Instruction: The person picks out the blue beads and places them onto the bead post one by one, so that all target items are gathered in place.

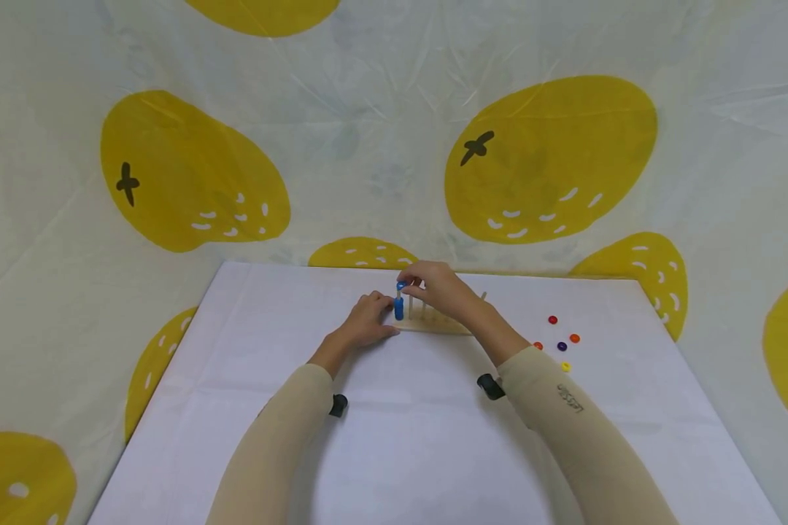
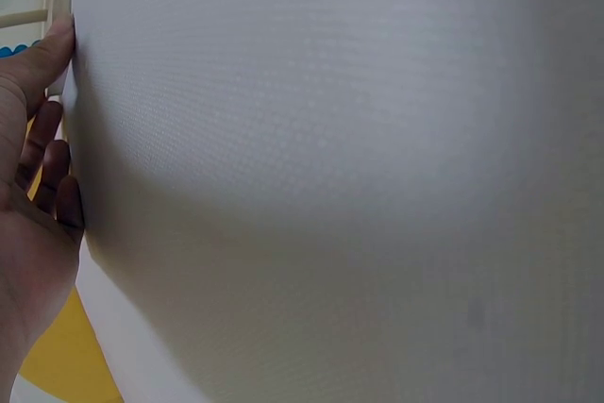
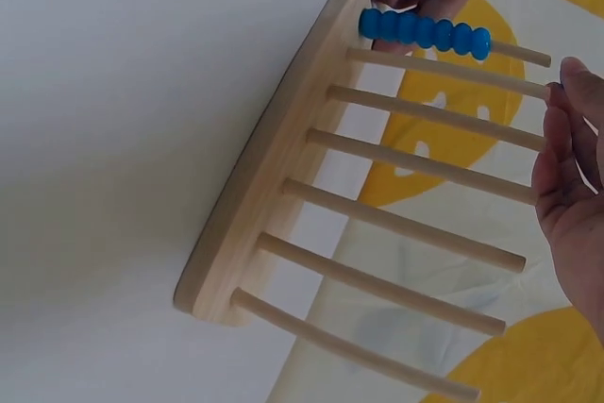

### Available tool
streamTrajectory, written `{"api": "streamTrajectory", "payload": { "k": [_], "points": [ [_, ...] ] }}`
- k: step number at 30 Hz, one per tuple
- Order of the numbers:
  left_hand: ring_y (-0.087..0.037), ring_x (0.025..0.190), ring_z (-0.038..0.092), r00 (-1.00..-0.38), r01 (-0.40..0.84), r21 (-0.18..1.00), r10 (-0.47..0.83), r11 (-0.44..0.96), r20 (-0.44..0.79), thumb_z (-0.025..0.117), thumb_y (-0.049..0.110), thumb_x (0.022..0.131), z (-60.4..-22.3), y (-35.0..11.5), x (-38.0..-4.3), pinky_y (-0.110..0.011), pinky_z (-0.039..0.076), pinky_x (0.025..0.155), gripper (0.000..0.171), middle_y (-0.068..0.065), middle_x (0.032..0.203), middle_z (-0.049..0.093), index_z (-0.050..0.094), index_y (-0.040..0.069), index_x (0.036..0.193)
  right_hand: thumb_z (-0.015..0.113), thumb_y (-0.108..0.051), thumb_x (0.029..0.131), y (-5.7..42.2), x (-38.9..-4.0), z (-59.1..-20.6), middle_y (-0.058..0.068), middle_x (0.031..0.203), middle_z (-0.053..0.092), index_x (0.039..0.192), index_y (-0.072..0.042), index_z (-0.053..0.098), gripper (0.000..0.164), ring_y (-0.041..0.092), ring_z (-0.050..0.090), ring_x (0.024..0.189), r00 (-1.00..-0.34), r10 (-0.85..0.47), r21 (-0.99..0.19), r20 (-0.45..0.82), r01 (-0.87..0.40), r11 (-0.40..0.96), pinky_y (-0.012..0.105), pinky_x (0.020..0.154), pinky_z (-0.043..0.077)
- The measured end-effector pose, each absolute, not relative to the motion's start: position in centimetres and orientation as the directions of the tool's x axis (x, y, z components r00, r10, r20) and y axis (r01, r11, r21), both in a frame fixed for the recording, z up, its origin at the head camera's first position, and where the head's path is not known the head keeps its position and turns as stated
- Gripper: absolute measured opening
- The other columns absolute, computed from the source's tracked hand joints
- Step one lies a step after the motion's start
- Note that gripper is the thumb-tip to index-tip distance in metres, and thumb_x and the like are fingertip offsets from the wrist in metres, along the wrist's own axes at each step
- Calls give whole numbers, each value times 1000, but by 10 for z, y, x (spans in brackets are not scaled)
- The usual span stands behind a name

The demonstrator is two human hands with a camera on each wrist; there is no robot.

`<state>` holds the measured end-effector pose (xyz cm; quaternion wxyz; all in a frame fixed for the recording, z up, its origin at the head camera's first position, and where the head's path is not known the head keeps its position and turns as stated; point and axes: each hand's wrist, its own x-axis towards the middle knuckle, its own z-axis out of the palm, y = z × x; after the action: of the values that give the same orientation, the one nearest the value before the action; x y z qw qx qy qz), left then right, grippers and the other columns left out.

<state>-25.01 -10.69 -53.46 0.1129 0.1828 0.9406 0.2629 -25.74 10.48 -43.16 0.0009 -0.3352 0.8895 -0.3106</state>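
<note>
A wooden peg stand [image 1: 433, 321] stands near the table's far edge, with a row of several upright pegs. Its leftmost peg carries a stack of blue beads [image 3: 425, 32]; the other pegs are bare in the right wrist view. My left hand [image 1: 366, 321] grips the stand's left end, thumb on the base [image 3: 274, 153] and fingers curled behind. At the top of the leftmost peg, my right hand [image 1: 441, 288] pinches a blue bead [image 1: 402, 285] above the stack. From the right wrist, my right fingertips [image 3: 557, 125] are beside the peg tips, and that bead cannot be made out.
Loose beads lie on the white table [image 1: 407, 452] to the right: a red bead [image 1: 553, 319], an orange bead [image 1: 574, 338], a purple bead [image 1: 562, 346], a yellow bead [image 1: 566, 367], and another orange one beside my right forearm. A patterned curtain [image 1: 381, 146] hangs behind.
</note>
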Motion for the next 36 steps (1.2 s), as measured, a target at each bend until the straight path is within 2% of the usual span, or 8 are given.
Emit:
{"api": "streamTrajectory", "payload": {
  "k": [7, 13, 22, 29, 36],
  "points": [
    [-25, 122, 49, -911, 262, 532, 388, 805, -138, 82, 38, 89, -535, -106, -250, -41, 43, 112, 63, -6, 134, 56, 59, 11, 142, 74, -14, 96, 99, -259, -433, 8, 106, 76, 116, -5, 74, 22, 22, 69, 96, -784, -600, -575, 160, -568, 589, 41, 89, 60],
    [-24, 121, 49, -912, 258, 539, 386, 802, -137, 81, 38, 90, -536, -106, -249, -41, 44, 110, 62, -6, 132, 57, 59, 11, 141, 75, -15, 95, 97, -259, -435, 7, 103, 76, 114, -5, 75, 21, 21, 69, 95, -788, -600, -551, 137, -564, 615, 36, 89, 59],
    [-25, 122, 49, -912, 267, 527, 388, 807, -132, 82, 38, 89, -537, -106, -250, -41, 44, 111, 63, -5, 133, 57, 60, 12, 141, 77, -14, 94, 98, -259, -435, 9, 103, 75, 110, -4, 74, 19, 24, 69, 96, -791, -598, -576, 128, -550, 605, 45, 91, 59],
    [-25, 122, 49, -911, 264, 533, 389, 804, -135, 82, 38, 89, -536, -106, -251, -42, 43, 111, 63, -6, 133, 57, 59, 11, 141, 76, -16, 95, 98, -261, -437, 7, 102, 75, 110, -5, 74, 19, 21, 69, 95, -789, -601, -561, 127, -557, 612, 40, 89, 59],
    [-25, 121, 50, -910, 266, 540, 393, 799, -134, 82, 37, 89, -536, -107, -252, -42, 44, 110, 63, -6, 131, 57, 59, 11, 141, 76, -15, 94, 99, -261, -439, 7, 101, 75, 108, -5, 74, 17, 22, 69, 94, -793, -594, -570, 132, -551, 610, 40, 88, 59]
  ]
}}
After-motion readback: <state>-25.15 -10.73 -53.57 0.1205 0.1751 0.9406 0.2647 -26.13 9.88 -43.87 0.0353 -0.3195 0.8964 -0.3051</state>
